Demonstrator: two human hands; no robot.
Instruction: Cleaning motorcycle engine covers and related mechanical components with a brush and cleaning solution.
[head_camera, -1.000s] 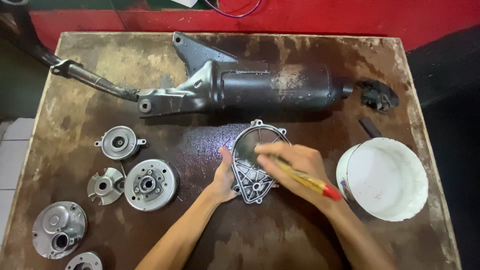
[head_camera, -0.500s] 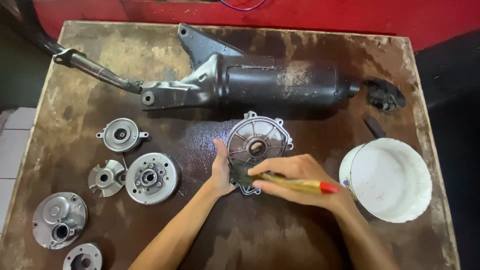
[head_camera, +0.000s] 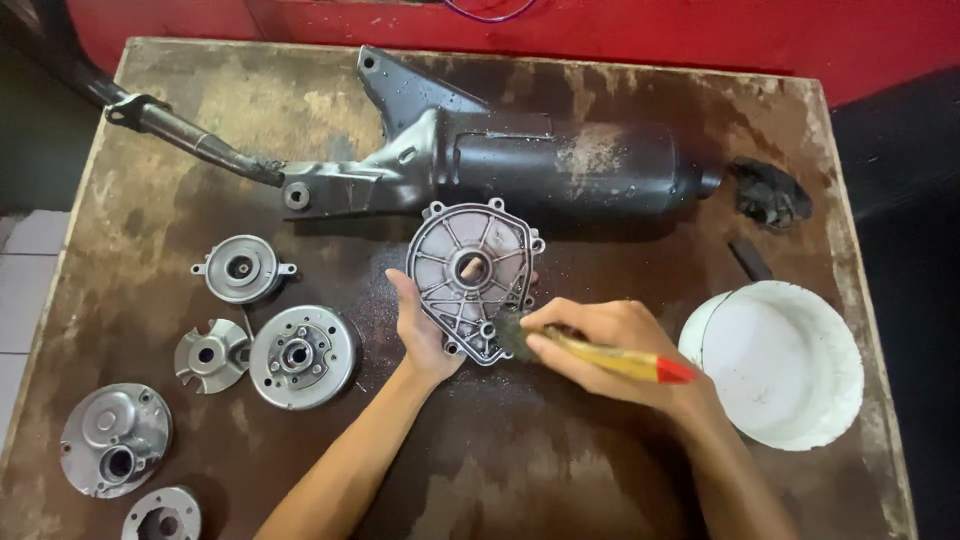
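Observation:
My left hand (head_camera: 422, 330) props up a grey ribbed metal engine cover (head_camera: 468, 275) by its left edge, a fingertip showing through its centre hole. My right hand (head_camera: 610, 350) grips a brush with a yellow handle and red end (head_camera: 625, 362). The dark bristles touch the cover's lower right edge. Both hands work near the middle of a stained brown table (head_camera: 520, 470).
A long black exhaust muffler with a bent pipe (head_camera: 520, 165) lies across the far side. A white bowl (head_camera: 785, 362) sits at the right. Several round grey metal parts lie at the left, including a clutch plate (head_camera: 302, 356) and a housing (head_camera: 115, 440). A dark lump (head_camera: 768, 192) lies far right.
The cover has been tilted up and turned so its ribbed inside faces me. The brush moved from its upper face down to its lower right edge.

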